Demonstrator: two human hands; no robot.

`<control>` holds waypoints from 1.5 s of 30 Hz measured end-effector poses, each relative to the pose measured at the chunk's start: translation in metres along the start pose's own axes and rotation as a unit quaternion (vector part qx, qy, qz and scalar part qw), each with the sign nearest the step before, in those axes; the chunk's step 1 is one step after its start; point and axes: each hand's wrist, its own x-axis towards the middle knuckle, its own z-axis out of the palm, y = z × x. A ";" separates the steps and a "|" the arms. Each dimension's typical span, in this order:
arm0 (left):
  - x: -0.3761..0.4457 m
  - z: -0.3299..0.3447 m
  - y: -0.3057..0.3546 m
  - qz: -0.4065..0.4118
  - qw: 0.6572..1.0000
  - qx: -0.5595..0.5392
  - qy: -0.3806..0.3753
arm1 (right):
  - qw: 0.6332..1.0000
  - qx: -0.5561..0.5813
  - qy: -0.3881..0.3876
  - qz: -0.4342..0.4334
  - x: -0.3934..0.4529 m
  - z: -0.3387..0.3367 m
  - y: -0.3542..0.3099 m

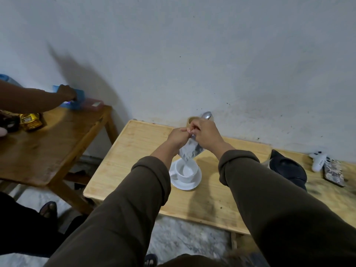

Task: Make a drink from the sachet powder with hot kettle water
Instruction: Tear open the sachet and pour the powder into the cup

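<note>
A silver sachet hangs upside down over a white cup that stands on a white saucer. My left hand and my right hand both pinch the sachet's upper end. White powder lies in the cup below the sachet's open corner. My right hand also holds a metal spoon, its bowl sticking up above the fingers. The kettle is not recognisable in this view.
The cup stands on a light wooden table against a white wall. A dark rounded object, a white game controller and a phone lie to the right. Another person's arm reaches over a darker table at left.
</note>
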 end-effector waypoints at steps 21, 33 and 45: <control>0.003 -0.015 -0.015 -0.027 0.998 0.024 -0.058 | 0.990 0.037 -0.062 0.123 0.020 0.021 0.001; 0.004 -0.009 -0.021 -0.087 0.995 -0.006 -0.051 | 0.998 0.036 -0.015 0.051 0.007 0.032 0.005; 0.004 0.010 -0.029 -0.120 0.991 0.009 -0.065 | 0.995 0.021 -0.071 0.067 -0.007 0.035 0.018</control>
